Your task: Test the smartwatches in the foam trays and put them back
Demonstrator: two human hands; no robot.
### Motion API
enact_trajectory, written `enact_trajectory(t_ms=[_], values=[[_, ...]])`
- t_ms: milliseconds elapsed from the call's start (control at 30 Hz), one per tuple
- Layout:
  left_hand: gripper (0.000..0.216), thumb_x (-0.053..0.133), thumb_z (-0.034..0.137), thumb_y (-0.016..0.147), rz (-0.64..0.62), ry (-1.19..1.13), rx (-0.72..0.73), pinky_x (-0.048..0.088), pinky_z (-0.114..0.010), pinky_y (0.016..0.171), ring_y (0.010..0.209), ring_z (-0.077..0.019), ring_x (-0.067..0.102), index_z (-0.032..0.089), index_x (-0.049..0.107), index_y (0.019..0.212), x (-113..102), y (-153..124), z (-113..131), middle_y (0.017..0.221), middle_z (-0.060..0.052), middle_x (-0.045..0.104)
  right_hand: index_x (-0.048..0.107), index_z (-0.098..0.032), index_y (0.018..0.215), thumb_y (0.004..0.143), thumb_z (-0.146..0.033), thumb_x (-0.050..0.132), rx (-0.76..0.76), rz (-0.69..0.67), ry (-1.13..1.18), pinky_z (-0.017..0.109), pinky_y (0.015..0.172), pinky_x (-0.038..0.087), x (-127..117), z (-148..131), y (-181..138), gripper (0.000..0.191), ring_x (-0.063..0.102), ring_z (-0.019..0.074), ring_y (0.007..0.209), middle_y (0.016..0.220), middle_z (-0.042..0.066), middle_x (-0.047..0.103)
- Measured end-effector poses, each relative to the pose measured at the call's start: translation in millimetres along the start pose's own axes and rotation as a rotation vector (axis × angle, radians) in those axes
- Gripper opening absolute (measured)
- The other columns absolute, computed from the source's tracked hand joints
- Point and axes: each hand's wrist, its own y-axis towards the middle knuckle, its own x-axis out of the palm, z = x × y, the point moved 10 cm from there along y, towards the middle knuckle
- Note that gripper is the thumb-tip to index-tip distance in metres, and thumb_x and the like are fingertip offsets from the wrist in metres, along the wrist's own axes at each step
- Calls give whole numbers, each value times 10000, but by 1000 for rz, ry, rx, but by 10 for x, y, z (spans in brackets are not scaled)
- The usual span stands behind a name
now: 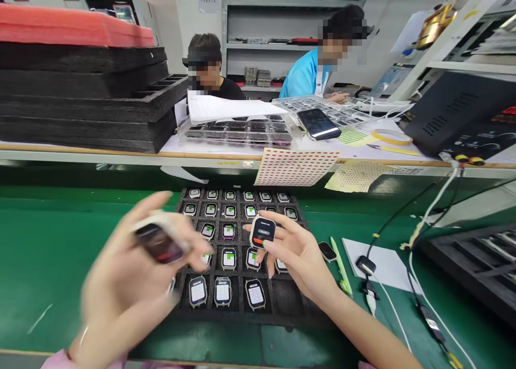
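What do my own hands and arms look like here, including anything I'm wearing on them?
Both hands are ungloved. The left hand, blurred, has a thin, pale line at the wrist, perhaps a bracelet, above a pink sleeve. The right hand shows no jewellery, and its forearm is uncovered.

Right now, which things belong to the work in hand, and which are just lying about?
Likely in use: left watch in left hand; right watch in right hand; black foam tray.
Likely lying about: phone; tape roll; green pen.

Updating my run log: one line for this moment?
left hand: holds blurred watch; right hand: holds lit watch; below: foam tray with watches
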Motion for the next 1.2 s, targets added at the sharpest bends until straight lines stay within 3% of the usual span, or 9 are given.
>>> enact_trajectory(t_ms=[133, 267, 533, 700, 900, 1100, 1200], values=[[576, 665, 173, 831, -210, -145, -291, 585, -310, 690, 762, -172, 651, 202, 425, 1353, 428, 278, -644, 908, -59, 628, 534, -216, 1267, 847, -178, 659, -69, 3, -35, 219, 460, 531, -48, -48, -10, 439, 665, 166, 672, 1083, 124, 667], [641, 687, 155, 804, -288, -194, -339, 582, -322, 740, 840, -182, 644, 201, 393, 1372, 604, 317, -971, 955, -62, 628, 560, -206, 1227, 861, -208, 642, -113, 47, -89, 209, 437, 504, -115, -71, 0, 375, 645, 152, 619, 987, 97, 682], [570, 624, 157, 857, -347, -222, -307, 560, -364, 817, 916, -200, 637, 223, 396, 1376, 619, 246, -976, 1018, -80, 625, 632, -183, 1046, 842, -274, 687, -116, 207, -277, 196, 356, 398, -264, -129, 1, 230, 529, 89, 406, 801, 57, 705], [508, 564, 250, 913, -318, -168, -312, 578, -357, 764, 873, -202, 652, 193, 377, 1382, 583, 277, -981, 991, -94, 634, 625, -207, 1124, 881, -293, 637, -105, 128, -240, 206, 368, 441, -217, -112, -8, 258, 604, 126, 487, 921, 85, 708], [530, 573, 245, 903, -302, -176, -278, 579, -321, 706, 885, -217, 661, 170, 359, 1383, 549, 320, -945, 977, -102, 655, 554, -219, 1251, 840, -201, 687, -51, -77, -140, 238, 450, 522, -26, -73, -41, 432, 687, 200, 668, 959, 92, 694], [701, 693, 141, 790, -312, -171, -246, 564, -339, 788, 944, -231, 650, 193, 342, 1394, 548, 323, -906, 1059, -100, 636, 551, -190, 1240, 837, -172, 684, -36, -10, -162, 255, 457, 530, -33, -87, -52, 425, 692, 210, 674, 925, 92, 696], [707, 697, 167, 797, -284, -141, -259, 559, -327, 796, 950, -219, 640, 206, 335, 1404, 523, 327, -927, 1062, -91, 627, 569, -192, 1235, 850, -184, 659, -55, -28, -123, 249, 451, 523, -39, -88, -43, 395, 690, 207, 662, 916, 91, 700]])
